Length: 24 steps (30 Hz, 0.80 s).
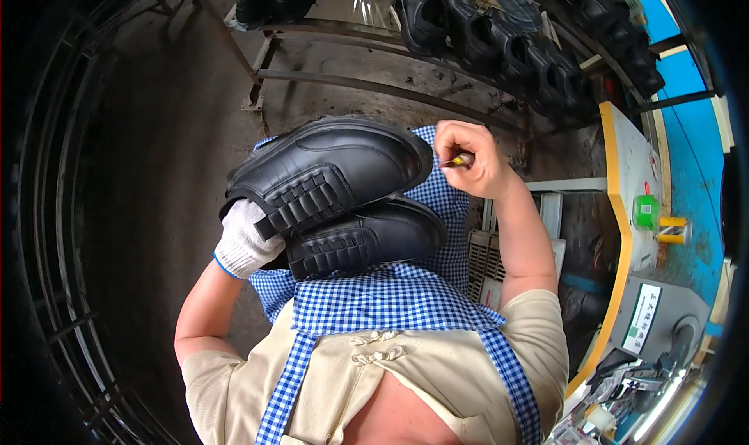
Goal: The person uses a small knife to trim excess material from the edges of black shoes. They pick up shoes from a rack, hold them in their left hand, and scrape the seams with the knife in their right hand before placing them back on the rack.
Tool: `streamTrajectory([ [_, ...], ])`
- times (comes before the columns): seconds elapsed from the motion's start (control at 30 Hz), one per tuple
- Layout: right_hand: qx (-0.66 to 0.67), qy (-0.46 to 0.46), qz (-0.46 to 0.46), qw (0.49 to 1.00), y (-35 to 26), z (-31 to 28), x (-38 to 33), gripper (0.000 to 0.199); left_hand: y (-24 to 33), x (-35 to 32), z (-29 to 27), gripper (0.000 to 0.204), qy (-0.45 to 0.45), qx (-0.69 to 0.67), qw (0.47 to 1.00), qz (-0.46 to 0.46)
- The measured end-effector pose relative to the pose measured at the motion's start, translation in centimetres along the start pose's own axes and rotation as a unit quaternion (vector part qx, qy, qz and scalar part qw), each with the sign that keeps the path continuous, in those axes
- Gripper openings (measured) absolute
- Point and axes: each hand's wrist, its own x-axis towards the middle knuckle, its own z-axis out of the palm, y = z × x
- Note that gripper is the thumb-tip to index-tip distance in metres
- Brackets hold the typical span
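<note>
Gripping the upper shoe (343,152) with the gloved left hand (248,242), a slim tool (459,161) with the right hand (477,156).

Clasped on the left at the upper shoe's opening, with fingertips hidden; hard to tell whether also holding the lower shoe (390,238), beneath it and nearer the body, over the apron (390,297). Curled closed on the right around the tool, just past the upper shoe's toe, pointing toward it but apart. Judging progress: already lifted and stacked together, with strap bands (308,199) in place on both; not in contact with the tool at this moment; impossible to tell how much is finished or left. Beyond the grip, on a rack (374,94), lined up with more shoes (472,35).
</note>
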Motion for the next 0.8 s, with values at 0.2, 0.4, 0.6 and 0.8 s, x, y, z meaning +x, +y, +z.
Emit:
streamTrajectory([
  [0.2, -0.062, 0.124, 0.169, 0.976, 2.9, -2.5, -2.0, 0.012, 3.1, 1.0, -2.8, 0.023, -0.042, 0.299, 0.953, -0.032],
  [0.4, -0.083, 0.043, 0.085, 0.992, -0.9, -0.1, 3.8, 0.014, 1.0, 5.2, 2.6, 0.021, -0.062, 0.375, 0.885, 0.267],
  [0.6, -0.226, -0.144, -0.094, 0.959, -5.1, 2.4, 8.2, 0.027, 5.5, 6.7, 7.5, 0.027, -0.118, 0.554, 0.721, 0.399],
  [0.8, -0.288, -0.186, -0.069, 0.937, -5.4, 0.3, 7.9, 0.031, 7.1, 7.0, 8.6, 0.029, -0.069, 0.576, 0.664, 0.471],
])
